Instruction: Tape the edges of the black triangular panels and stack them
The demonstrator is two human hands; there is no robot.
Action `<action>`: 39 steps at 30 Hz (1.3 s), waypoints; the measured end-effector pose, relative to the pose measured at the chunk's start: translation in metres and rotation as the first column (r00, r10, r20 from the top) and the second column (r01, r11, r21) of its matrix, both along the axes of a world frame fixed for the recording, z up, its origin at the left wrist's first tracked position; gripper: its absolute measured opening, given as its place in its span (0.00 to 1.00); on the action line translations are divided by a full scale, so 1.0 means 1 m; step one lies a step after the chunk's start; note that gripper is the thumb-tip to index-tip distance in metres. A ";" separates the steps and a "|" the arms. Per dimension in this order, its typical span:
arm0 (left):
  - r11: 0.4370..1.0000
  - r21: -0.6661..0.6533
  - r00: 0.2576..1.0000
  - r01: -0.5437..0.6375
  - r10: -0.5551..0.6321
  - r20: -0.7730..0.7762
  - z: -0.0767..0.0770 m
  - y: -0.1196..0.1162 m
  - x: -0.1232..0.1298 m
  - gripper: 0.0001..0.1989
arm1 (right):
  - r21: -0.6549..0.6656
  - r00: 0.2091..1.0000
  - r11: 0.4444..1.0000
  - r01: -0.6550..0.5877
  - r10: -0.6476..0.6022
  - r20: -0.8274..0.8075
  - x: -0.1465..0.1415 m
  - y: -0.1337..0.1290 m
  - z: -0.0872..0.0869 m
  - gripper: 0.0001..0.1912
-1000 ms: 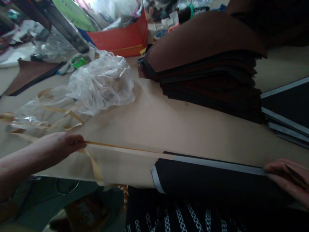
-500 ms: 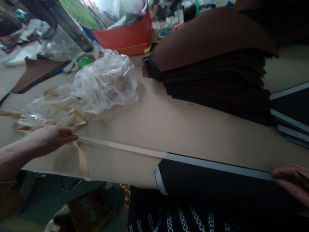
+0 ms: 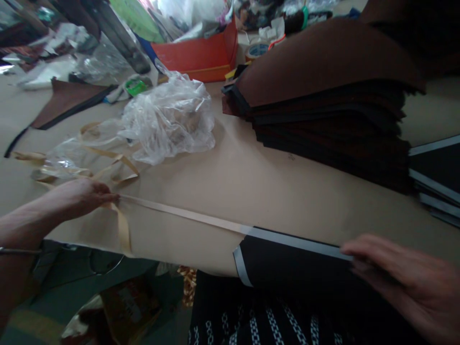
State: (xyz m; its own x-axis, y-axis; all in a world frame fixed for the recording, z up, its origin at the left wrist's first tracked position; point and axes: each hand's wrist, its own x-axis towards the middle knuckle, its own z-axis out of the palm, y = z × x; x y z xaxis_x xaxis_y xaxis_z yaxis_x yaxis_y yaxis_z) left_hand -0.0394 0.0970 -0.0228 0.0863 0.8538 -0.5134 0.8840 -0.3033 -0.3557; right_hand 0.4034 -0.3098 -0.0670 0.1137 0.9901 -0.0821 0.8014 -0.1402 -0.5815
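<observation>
A left hand reaches in from the lower left, its grip closed in a tight pinch on a narrow tan strip of tape or binding. The strip's long axis runs almost straight across the view, sloping slightly downward to the right, from the pinch to the corner of a black panel. There it lines up with the pale grey band along the panel's top edge. A loose tail of the strip hangs down just beside the left hand. A right hand lies on the panel's right part, its grip open, with the fingers extended and resting on the surface rather than holding anything. The panel overhangs the near edge of a worktop covered in tan paper, above a person's black-and-white patterned clothing. Beyond the strip, a crumpled clear plastic bag and tangled tan offcuts lie on the paper. To the right are a tall stack of dark brown sheets and a stack of grey-edged black panels. Farther back stand a red box and a roll of tape. Print on a packet below the worktop is too blurred to read.
</observation>
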 end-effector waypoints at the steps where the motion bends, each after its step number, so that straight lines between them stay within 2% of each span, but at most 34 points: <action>1: 1.000 0.008 1.000 0.002 -0.002 -0.001 0.000 -0.001 0.000 0.24 | 0.020 0.983 0.985 -0.171 0.172 -0.071 -0.018 0.018 0.006 0.16; 3: 1.000 0.022 1.000 0.007 -0.007 0.001 0.000 -0.005 0.002 0.26 | -0.010 0.930 0.937 -0.348 0.344 -0.127 -0.050 0.050 0.009 0.22; 5: 0.999 0.031 1.000 0.011 -0.011 0.000 0.001 -0.009 0.004 0.29 | -0.030 0.918 0.918 -0.395 0.393 -0.053 -0.073 0.073 0.005 0.23; 7: 0.999 0.035 1.000 0.017 -0.017 -0.001 0.003 -0.011 0.005 0.31 | -0.045 0.916 0.917 -0.397 0.399 0.052 -0.084 0.085 -0.003 0.22; 12: 0.995 0.072 0.998 0.063 -0.063 -0.003 0.019 -0.016 0.011 0.24 | -0.069 0.905 0.917 -0.393 0.399 0.150 -0.087 0.086 -0.008 0.26; 14: 0.984 0.147 0.994 0.104 -0.105 -0.002 0.027 -0.034 0.028 0.21 | -0.068 0.906 0.921 -0.384 0.390 0.164 -0.088 0.084 -0.005 0.28; 16: 0.954 0.238 0.976 0.182 -0.205 0.076 0.029 -0.069 0.057 0.20 | -0.061 0.914 0.925 -0.374 0.379 0.144 -0.089 0.084 -0.003 0.29; 17: 0.911 0.323 0.908 0.257 -0.342 0.242 0.027 -0.093 0.074 0.18 | -0.055 0.922 0.929 -0.366 0.370 0.119 -0.088 0.084 -0.001 0.30; 18: 0.873 0.365 0.779 0.323 -0.465 0.422 0.023 -0.119 0.093 0.16 | -0.047 0.931 0.934 -0.353 0.356 0.079 -0.087 0.084 0.000 0.30; 20: 0.825 0.370 0.491 0.428 -0.555 0.671 0.008 -0.170 0.129 0.11 | -0.047 0.951 0.950 -0.309 0.308 -0.027 -0.084 0.084 0.001 0.28; 21: 0.799 0.336 0.420 0.499 -0.562 0.712 0.000 -0.192 0.145 0.10 | -0.055 0.958 0.958 -0.280 0.275 -0.084 -0.082 0.083 0.001 0.25; 22: 0.779 0.329 0.388 0.534 -0.572 0.723 -0.009 -0.209 0.158 0.12 | -0.069 0.961 0.965 -0.253 0.242 -0.136 -0.080 0.083 0.001 0.20; 23: 0.766 0.328 0.384 0.552 -0.583 0.716 -0.017 -0.220 0.169 0.13 | -0.081 0.962 0.971 -0.224 0.207 -0.179 -0.078 0.082 0.001 0.16; 24: 0.766 0.311 0.411 0.562 -0.586 0.699 -0.023 -0.228 0.176 0.12 | -0.087 0.963 0.978 -0.192 0.170 -0.211 -0.076 0.082 0.001 0.12; 27: 0.787 0.285 0.489 0.547 -0.577 0.655 -0.034 -0.228 0.186 0.08 | -0.059 0.952 0.993 -0.099 0.078 -0.295 -0.073 0.080 0.003 0.10; 31: 0.811 0.275 0.534 0.517 -0.556 0.636 -0.032 -0.218 0.186 0.04 | 0.000 0.899 0.998 -0.062 0.056 -0.435 -0.081 0.076 0.011 0.17; 34: 0.822 0.263 0.560 0.505 -0.544 0.625 -0.030 -0.215 0.186 0.04 | 0.027 0.854 0.999 0.046 -0.025 -0.519 -0.093 0.072 0.010 0.18; 36: 0.827 0.258 0.567 0.500 -0.538 0.624 -0.030 -0.215 0.186 0.05 | -0.012 0.785 0.991 0.136 -0.115 -0.609 -0.099 0.070 0.004 0.17; 39: 0.831 0.260 0.566 0.492 -0.532 0.629 -0.032 -0.214 0.185 0.06 | -0.137 0.574 0.967 0.216 -0.239 -0.783 -0.099 0.069 -0.006 0.27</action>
